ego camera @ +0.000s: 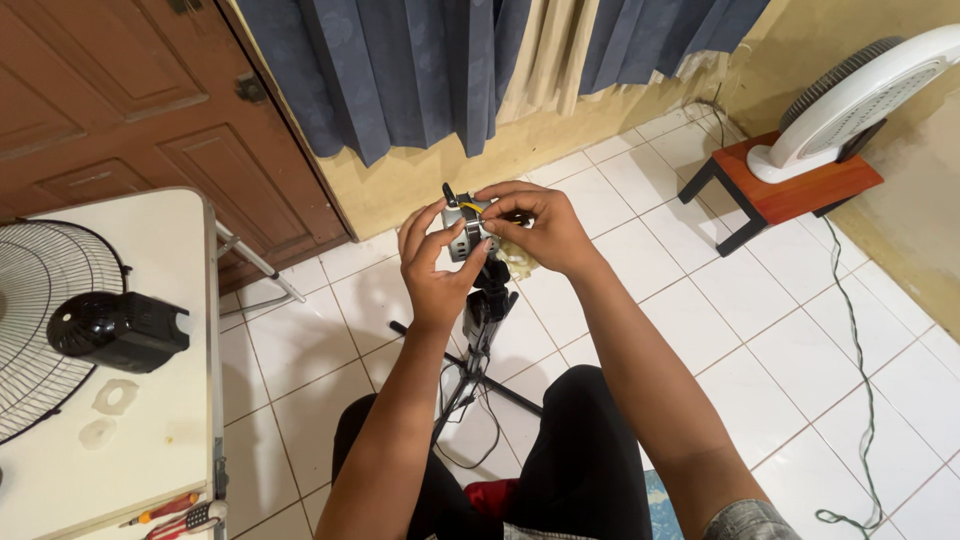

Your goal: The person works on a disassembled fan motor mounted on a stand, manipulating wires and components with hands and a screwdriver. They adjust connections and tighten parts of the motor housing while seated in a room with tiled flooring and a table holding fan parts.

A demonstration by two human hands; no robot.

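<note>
My left hand (432, 266) grips a small grey metal motor part (468, 238) from the left side, holding it up in front of me. Over the top and right of that part, my right hand (541, 228) pinches at it where a thin yellow wire (470, 206) shows, with a pale cloth or tuft (518, 262) tucked under its palm. Below the part stands a black stand (486, 312) on thin legs with a cable looping on the white tiled floor. My knees in black trousers are at the bottom of the view.
A white table (170, 440) at left carries a fan grille (45, 330), a black motor housing (118, 331) and red-handled screwdrivers (175, 514). A white fan (850, 100) rests on a red stool (780, 190) at right; a green cable (865, 400) trails across the tiles. Brown door and blue curtains stand behind.
</note>
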